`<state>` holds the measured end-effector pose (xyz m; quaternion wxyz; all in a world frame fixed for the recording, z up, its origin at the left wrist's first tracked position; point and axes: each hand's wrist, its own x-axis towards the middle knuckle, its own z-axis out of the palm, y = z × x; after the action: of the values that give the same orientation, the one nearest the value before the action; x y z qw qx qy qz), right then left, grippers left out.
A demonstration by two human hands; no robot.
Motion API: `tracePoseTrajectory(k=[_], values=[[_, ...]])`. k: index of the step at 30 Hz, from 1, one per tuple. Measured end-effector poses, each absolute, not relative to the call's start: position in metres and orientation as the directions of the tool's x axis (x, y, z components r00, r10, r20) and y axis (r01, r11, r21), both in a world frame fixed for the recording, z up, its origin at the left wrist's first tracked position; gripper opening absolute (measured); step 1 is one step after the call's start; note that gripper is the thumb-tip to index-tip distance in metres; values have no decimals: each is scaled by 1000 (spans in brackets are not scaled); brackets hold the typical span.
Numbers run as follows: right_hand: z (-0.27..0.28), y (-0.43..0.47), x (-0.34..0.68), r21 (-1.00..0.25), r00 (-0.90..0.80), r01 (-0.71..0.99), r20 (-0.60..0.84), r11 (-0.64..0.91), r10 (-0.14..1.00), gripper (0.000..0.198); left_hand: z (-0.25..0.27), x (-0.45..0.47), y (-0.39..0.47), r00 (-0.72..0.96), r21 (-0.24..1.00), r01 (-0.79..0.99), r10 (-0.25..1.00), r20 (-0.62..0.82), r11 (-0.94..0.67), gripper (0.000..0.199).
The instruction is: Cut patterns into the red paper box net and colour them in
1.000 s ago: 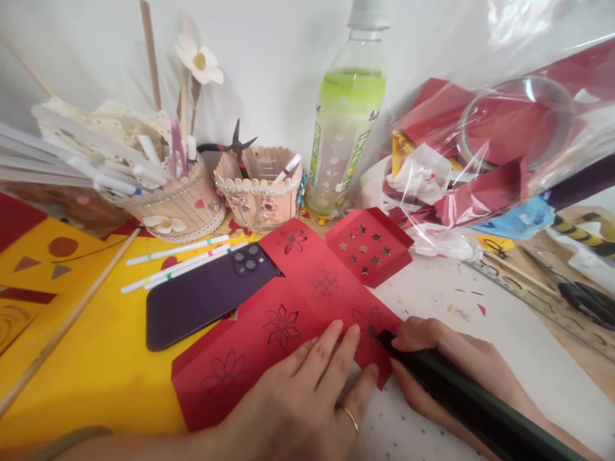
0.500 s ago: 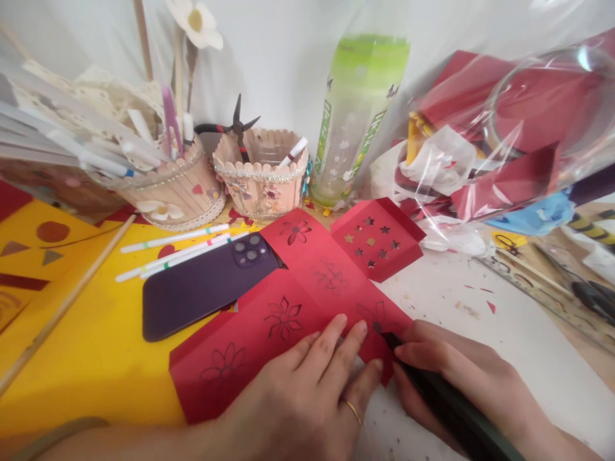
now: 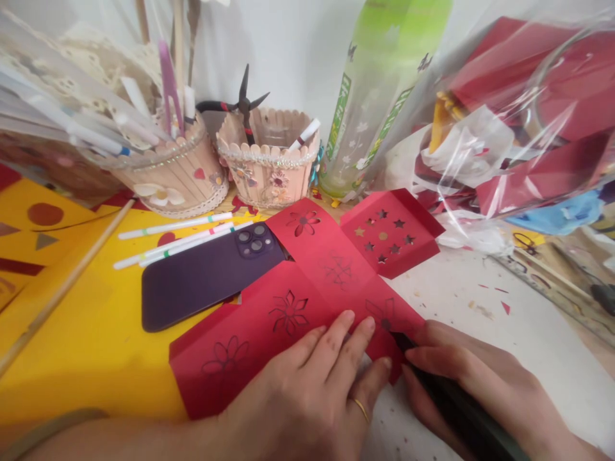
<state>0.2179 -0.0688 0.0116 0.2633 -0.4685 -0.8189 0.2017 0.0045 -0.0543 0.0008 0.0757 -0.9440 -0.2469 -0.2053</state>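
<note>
A red paper box template point(image 3: 307, 250) lies unfolded, with flowers drawn on its panels and some petals cut out. Its upper right panel has star-shaped holes. My left hand point(image 3: 317, 378) rests on the lower part of the template, fingers stretched out and a ring on one of them. My right hand point(image 3: 480, 378) grips a black craft knife point(image 3: 444, 390), its dark tip touching the paper beside the flower on the right panel. That tip is partly hard to make out. A purple phone point(image 3: 202, 278) lies next to the template's left side.
Several white markers point(image 3: 175, 226) lie behind the phone on yellow paper point(image 3: 110, 352). Two craft-stick baskets point(image 3: 269, 176) stand at the back, one holding pliers point(image 3: 245, 105). A green-topped bottle point(image 3: 369, 96) and a clear plastic bag point(image 3: 523, 121) stand beyond. A ruler point(image 3: 552, 291) lies right.
The view has tilted down slightly, so the background sits higher and the bottle and bag farther right. Both hands keep their places on the paper; the knife tip has barely moved.
</note>
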Motion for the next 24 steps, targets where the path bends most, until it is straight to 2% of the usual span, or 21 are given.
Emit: tracePoseTrajectory(k=[3,9,24], values=[[12,-68,217,-553,-493,642,232,530,839,25,0,4,-54,794,-38,494,432,427,-869,42],[10,-68,218,-552,-504,611,281,567,817,24,2,3,-54,807,-44,486,428,407,-873,41],[15,-69,219,-527,-512,623,283,578,811,22,3,4,-53,793,-24,495,440,420,-869,43]])
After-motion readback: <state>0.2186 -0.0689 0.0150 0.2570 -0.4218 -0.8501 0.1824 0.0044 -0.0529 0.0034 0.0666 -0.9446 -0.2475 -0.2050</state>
